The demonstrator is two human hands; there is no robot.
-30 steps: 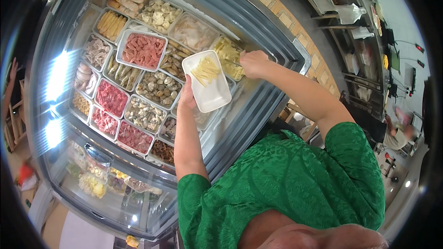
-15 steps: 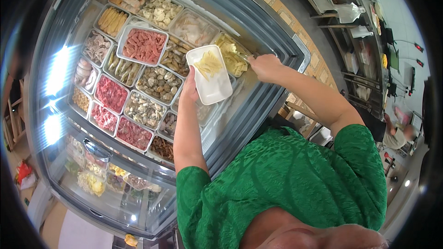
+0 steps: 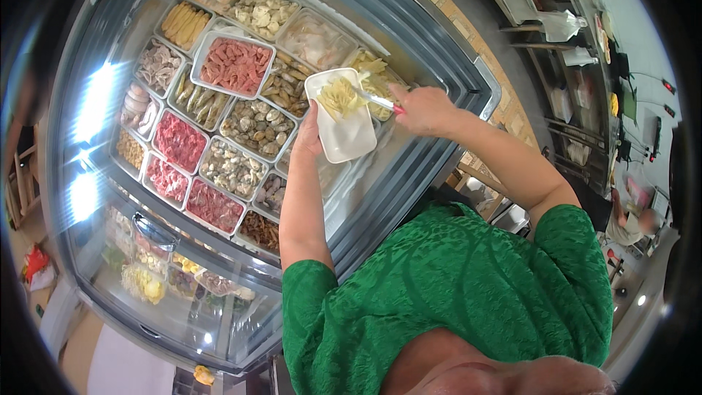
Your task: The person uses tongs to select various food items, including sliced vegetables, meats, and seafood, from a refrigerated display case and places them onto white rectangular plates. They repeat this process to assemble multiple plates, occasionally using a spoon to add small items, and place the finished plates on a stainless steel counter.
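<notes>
My left hand (image 3: 310, 133) is closed on the left edge of a white rectangular tray (image 3: 349, 145), held above the food tubs. Pale yellow strips of food (image 3: 338, 98) lie in the upper part of this tray, its lower part bare. In my right hand (image 3: 425, 111) are metal tongs (image 3: 377, 99) with a red end by the fingers. Their tips reach over the tray's right edge to the strips; whether they grip any is too small to tell. Just behind the tray, partly covered by it and the tongs, sits a tub of similar yellow strips (image 3: 375, 72).
Rows of tubs fill a chest display freezer: clams (image 3: 256, 130), sliced red meat (image 3: 179, 143) and others. One tray of pink-red meat (image 3: 235, 67) sits raised on its neighbours. The freezer's thick grey rim (image 3: 435, 36) runs behind and right. Another person (image 3: 630, 227) is at far right.
My right hand has brought the tongs up from the yellow-strip tub to over the white tray. More strips now show in the tray. My left hand still holds it.
</notes>
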